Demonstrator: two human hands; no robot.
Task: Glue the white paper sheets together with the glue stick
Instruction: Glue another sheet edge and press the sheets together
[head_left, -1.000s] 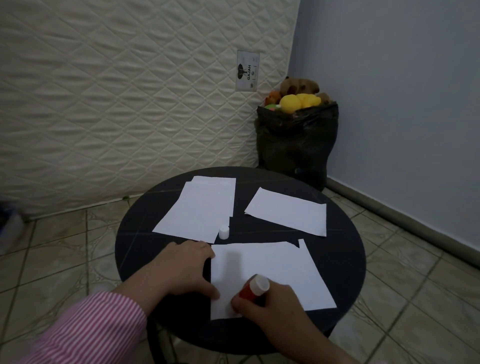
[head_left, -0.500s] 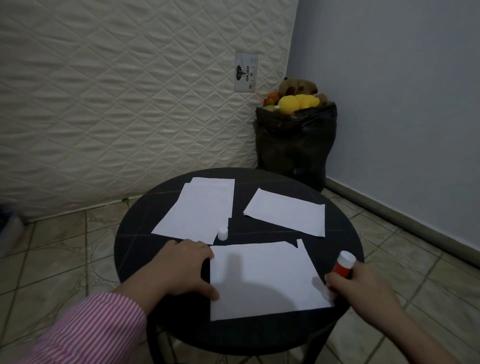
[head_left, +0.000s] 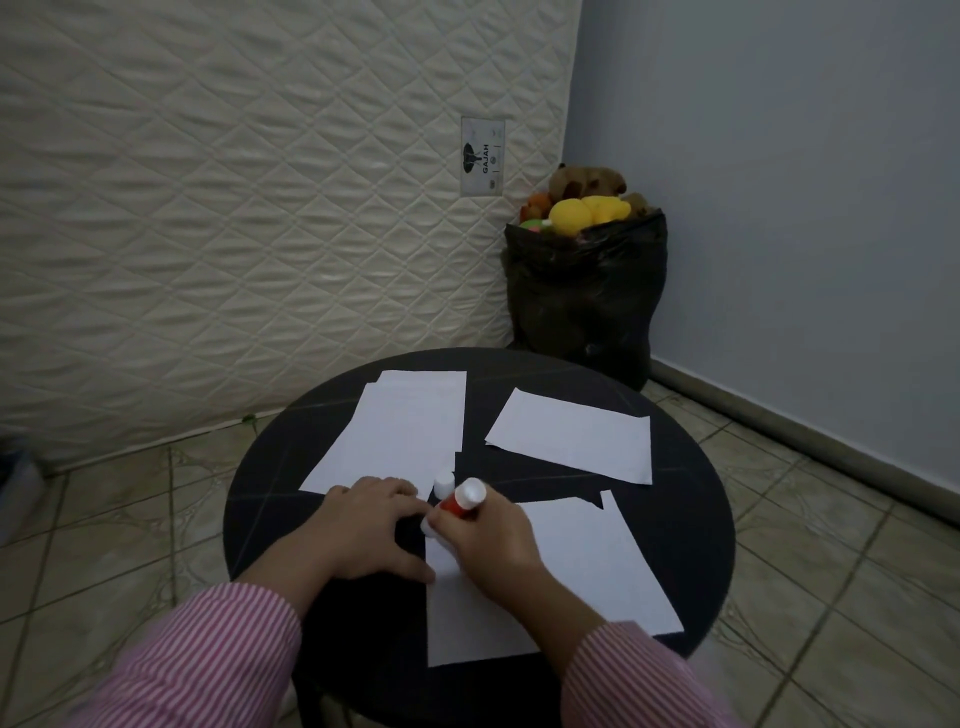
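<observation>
On the round black table (head_left: 691, 525) lie three groups of white paper. The nearest sheet (head_left: 587, 566) is in front of me. My right hand (head_left: 488, 545) grips the red and white glue stick (head_left: 460, 501), tip down at that sheet's far left corner. My left hand (head_left: 363, 530) rests flat at the sheet's left edge, its thumb on the paper. The glue stick's white cap (head_left: 443, 483) stands just behind my hands. Two overlapping sheets (head_left: 400, 431) lie at the back left and one sheet (head_left: 571, 434) at the back right.
A black bag (head_left: 587, 296) full of soft toys stands in the corner behind the table. A quilted mattress (head_left: 249, 197) leans against the wall on the left. The tiled floor (head_left: 831, 545) surrounds the table.
My right hand carried the glue stick from the near left corner out to the sheet's right edge, then back to its far left corner. The left hand stayed at the left edge.
</observation>
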